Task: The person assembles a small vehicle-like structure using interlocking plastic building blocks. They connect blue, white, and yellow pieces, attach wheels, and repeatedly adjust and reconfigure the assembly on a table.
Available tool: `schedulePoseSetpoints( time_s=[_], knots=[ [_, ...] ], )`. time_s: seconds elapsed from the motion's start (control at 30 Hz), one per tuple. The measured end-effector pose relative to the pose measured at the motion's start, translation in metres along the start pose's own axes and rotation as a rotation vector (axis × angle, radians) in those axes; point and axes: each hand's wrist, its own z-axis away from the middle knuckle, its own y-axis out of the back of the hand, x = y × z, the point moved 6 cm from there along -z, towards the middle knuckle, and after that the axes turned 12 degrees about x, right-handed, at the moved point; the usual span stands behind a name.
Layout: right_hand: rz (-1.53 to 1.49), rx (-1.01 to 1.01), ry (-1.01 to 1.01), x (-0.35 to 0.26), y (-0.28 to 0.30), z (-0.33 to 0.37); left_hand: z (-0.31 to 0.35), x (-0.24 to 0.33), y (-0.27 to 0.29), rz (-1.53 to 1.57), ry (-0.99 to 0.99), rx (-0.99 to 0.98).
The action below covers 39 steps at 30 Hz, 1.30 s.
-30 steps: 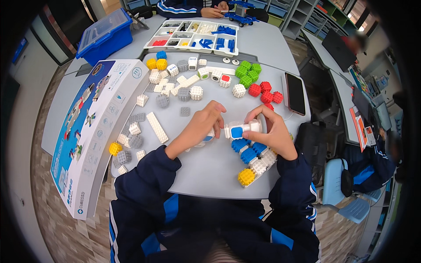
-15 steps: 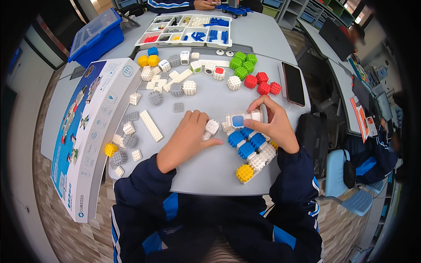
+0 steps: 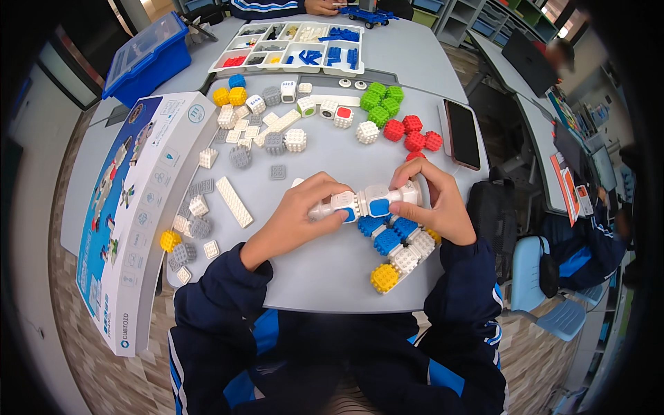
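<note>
My left hand [image 3: 294, 220] is closed on a white block with a blue face [image 3: 344, 206]. My right hand [image 3: 440, 202] grips a white block assembly [image 3: 377, 199], also with a blue patch. The two pieces meet end to end between my hands; whether they are locked together I cannot tell. Just below the right-hand piece lies a built row of blue studded cubes [image 3: 388, 241], joined to white cubes [image 3: 405, 260] and a yellow cube [image 3: 384, 279]. Part of that build is hidden by my right hand and the white pieces.
Green cubes [image 3: 378, 116], red cubes [image 3: 414, 142] and a phone [image 3: 462, 135] lie beyond my right hand. Leftward are grey cubes [image 3: 241, 157], a long white plate [image 3: 234, 202] and a large box [image 3: 149, 228]. A compartment tray [image 3: 290, 70] stands at the back.
My left hand has moved right and lifted its white block against the piece in my right hand. The right-hand piece has tilted slightly, and the view has shifted a little.
</note>
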Motion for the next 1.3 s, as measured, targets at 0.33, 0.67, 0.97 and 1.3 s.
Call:
schedulePoseSetpoints(
  time_s=[0.33,0.67,0.97,1.3],
  knots=[
    [0.052,-0.01,0.068,-0.007,-0.013,0.001,0.006,-0.002,-0.005,0.034,0.058,-0.015],
    [0.043,0.04,0.155,-0.014,-0.022,0.004,0.009,0.002,-0.003,0.014,0.07,0.007],
    [0.003,0.027,0.081,-0.006,-0.029,0.005,0.005,0.004,0.004,-0.04,0.071,-0.009],
    [-0.436,0.03,-0.327,-0.001,-0.03,0.009,0.003,-0.018,0.015,0.611,0.467,0.03]
  ],
)
